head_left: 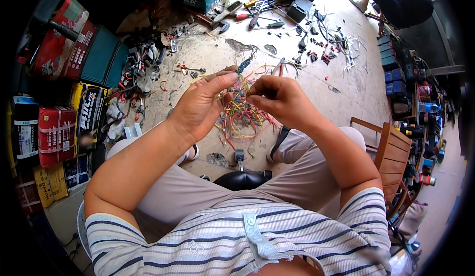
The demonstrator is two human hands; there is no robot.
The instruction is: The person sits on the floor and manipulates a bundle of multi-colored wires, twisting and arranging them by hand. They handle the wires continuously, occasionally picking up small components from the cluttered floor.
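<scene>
My left hand (204, 100) is closed, thumb on top, around a bundle of thin coloured wires (242, 115). Red, yellow and blue strands fan out in a tangle below it, over the floor. From the top of my left grip sticks up a dark blue, tightly twisted or wrapped length (243, 66). Close by on the right, my right hand (278, 97) pinches at the strands with thumb and forefinger. A yellow wire runs up to its fingertips; the exact end it holds is partly hidden by the fingers. Just beyond lie red-handled pliers (281, 69) on the floor.
Screwdrivers (255, 19), a brush (227, 11) and scraps lie farther out. Boxed batteries (57, 135) are stacked on the left. A wooden chair (393, 152) and crowded shelves (415, 98) stand on the right. Another person (401, 4) sits at the far right. A black stool seat (242, 179) is between my legs.
</scene>
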